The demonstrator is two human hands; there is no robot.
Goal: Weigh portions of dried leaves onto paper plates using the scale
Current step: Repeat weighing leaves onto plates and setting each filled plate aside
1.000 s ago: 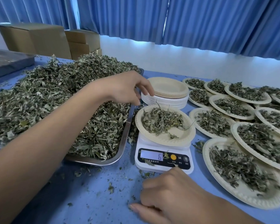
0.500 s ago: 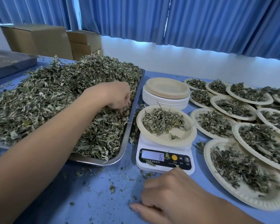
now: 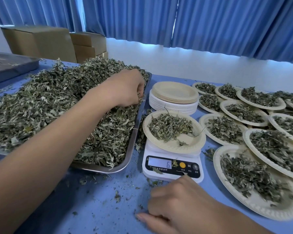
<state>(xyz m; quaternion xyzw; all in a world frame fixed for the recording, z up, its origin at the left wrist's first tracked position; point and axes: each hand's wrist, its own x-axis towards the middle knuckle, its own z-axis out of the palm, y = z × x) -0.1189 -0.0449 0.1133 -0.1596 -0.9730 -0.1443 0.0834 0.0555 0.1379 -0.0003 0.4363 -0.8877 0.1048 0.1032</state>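
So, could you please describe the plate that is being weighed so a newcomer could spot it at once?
Find the big metal tray heaped with dried leaves; just right of it sits a white scale. The paper plate on top is yours. Unlike the filled plates lying on the table to its right, it alone sits raised on the scale.

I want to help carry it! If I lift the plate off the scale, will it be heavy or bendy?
Probably very light: the scale under it reads just 6. The plate looks thin paper, so may bend. Loose leaves could slide off.
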